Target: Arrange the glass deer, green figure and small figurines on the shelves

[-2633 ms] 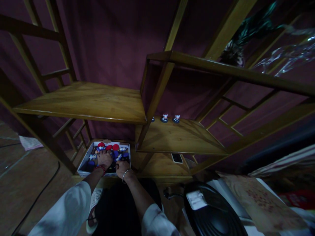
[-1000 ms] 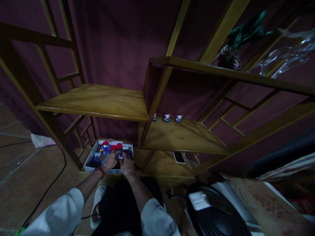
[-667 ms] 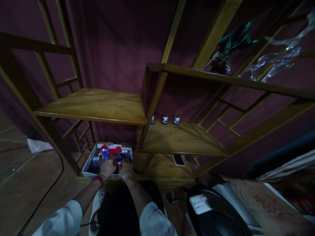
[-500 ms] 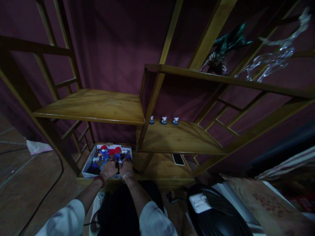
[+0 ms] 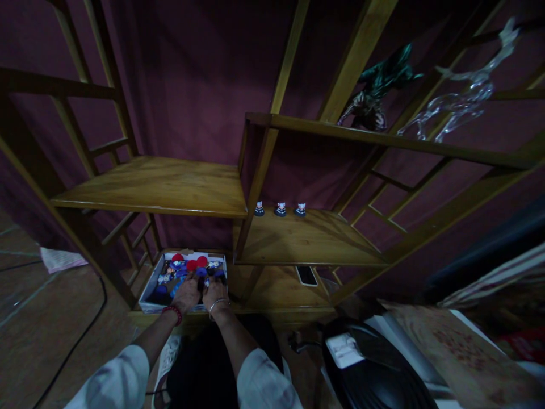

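A shallow white box (image 5: 147,295) sits on the bottom shelf at the left, filled with small blue-and-white figurines (image 5: 164,279), dark blue pieces and red round pieces (image 5: 191,265). Both my hands reach in over its front right part, close together. My left hand (image 5: 187,294), below a red bead bracelet, has its fingers curled, and what they grip is hidden. Beside it my right hand (image 5: 214,294), with a silver bangle at the wrist, has its fingers closed at a small blue-and-white figurine (image 5: 207,282). Dimness and small size blur the details.
Three small figurines (image 5: 280,209) stand in a row on the middle shelf (image 5: 310,238). A phone (image 5: 306,276) lies on the bottom shelf. Higher up are a clear glass deer (image 5: 462,105) and a green ornament (image 5: 385,76). A black scooter seat (image 5: 374,363) is at my right.
The view has shifted slightly. My hands stay together in the box with small finger movements, and the little figurine between them sits slightly lower, less plainly visible.
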The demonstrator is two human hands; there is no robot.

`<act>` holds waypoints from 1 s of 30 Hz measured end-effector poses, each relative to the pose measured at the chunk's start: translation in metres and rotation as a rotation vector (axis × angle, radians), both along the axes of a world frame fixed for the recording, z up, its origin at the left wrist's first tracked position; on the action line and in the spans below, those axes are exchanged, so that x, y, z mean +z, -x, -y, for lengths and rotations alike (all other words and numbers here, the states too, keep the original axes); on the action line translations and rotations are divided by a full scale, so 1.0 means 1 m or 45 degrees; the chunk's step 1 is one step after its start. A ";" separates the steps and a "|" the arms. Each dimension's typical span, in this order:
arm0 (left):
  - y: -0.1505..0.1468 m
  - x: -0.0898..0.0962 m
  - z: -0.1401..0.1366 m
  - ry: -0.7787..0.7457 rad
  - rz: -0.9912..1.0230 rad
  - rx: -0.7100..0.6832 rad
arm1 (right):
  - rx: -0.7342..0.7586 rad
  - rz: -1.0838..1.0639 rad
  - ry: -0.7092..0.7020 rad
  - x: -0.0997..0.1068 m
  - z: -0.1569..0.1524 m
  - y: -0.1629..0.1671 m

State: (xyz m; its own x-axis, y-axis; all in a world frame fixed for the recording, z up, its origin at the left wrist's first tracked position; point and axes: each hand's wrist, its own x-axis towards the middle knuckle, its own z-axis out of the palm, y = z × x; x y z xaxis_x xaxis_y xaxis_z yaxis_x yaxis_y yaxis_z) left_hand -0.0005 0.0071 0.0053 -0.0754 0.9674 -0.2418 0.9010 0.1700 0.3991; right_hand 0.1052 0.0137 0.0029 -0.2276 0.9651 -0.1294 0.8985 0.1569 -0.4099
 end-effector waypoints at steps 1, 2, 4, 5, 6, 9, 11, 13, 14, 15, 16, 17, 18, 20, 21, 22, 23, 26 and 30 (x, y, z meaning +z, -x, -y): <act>0.001 -0.003 0.000 -0.023 0.009 0.009 | 0.002 0.006 0.005 0.000 0.000 0.000; 0.001 -0.005 0.000 -0.041 0.012 0.023 | 0.003 0.008 0.009 -0.001 0.000 0.000; 0.002 -0.007 0.002 -0.049 -0.010 0.064 | 0.007 0.005 0.016 0.000 0.000 0.000; 0.002 -0.007 0.003 -0.049 -0.027 0.078 | 0.008 0.002 0.019 0.000 0.000 0.001; 0.001 -0.006 0.004 -0.044 -0.041 0.084 | 0.008 -0.002 0.023 0.001 0.000 0.001; 0.001 -0.003 0.006 -0.018 -0.066 0.090 | 0.000 -0.010 0.047 0.003 0.000 0.001; 0.001 -0.003 0.006 -0.018 -0.075 0.095 | -0.001 -0.015 0.057 0.004 0.000 0.001; 0.001 -0.005 0.005 -0.023 -0.076 0.102 | 0.002 -0.021 0.061 0.006 0.001 0.001; 0.002 -0.006 0.004 -0.024 -0.072 0.103 | 0.003 -0.025 0.061 0.006 0.001 0.000; 0.002 -0.007 0.004 -0.029 -0.063 0.097 | 0.006 -0.028 0.062 0.007 0.001 0.000; 0.002 -0.008 0.003 -0.042 -0.049 0.082 | 0.009 -0.028 0.065 0.008 0.001 0.000; 0.003 -0.009 0.002 -0.060 -0.034 0.060 | 0.015 -0.026 0.072 0.008 0.001 -0.001; 0.003 -0.010 0.001 -0.082 -0.020 0.033 | 0.025 -0.020 0.079 0.009 0.001 -0.001; 0.004 -0.011 0.000 -0.107 -0.008 -0.011 | 0.054 -0.013 0.086 0.010 0.000 -0.002; 0.004 -0.011 0.000 -0.104 -0.009 -0.027 | 0.069 -0.014 0.086 0.010 0.000 -0.002; 0.004 -0.011 0.000 -0.098 -0.012 -0.037 | 0.079 -0.017 0.082 0.010 0.000 -0.002; 0.004 -0.011 0.000 -0.091 -0.012 -0.049 | 0.087 -0.023 0.074 0.010 -0.001 -0.002; 0.004 -0.010 0.001 -0.065 -0.003 -0.103 | 0.079 -0.039 0.060 0.007 -0.001 -0.002; 0.003 -0.009 0.000 -0.020 -0.021 -0.137 | 0.056 -0.054 0.074 0.004 -0.001 -0.002</act>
State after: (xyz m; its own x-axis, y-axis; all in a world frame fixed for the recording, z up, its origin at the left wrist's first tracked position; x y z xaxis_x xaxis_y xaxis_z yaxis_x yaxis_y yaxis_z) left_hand -0.0030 0.0067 -0.0034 0.0253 0.9738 -0.2259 0.9202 0.0656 0.3859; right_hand 0.1070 0.0147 0.0066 -0.2759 0.9453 -0.1740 0.8731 0.1707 -0.4567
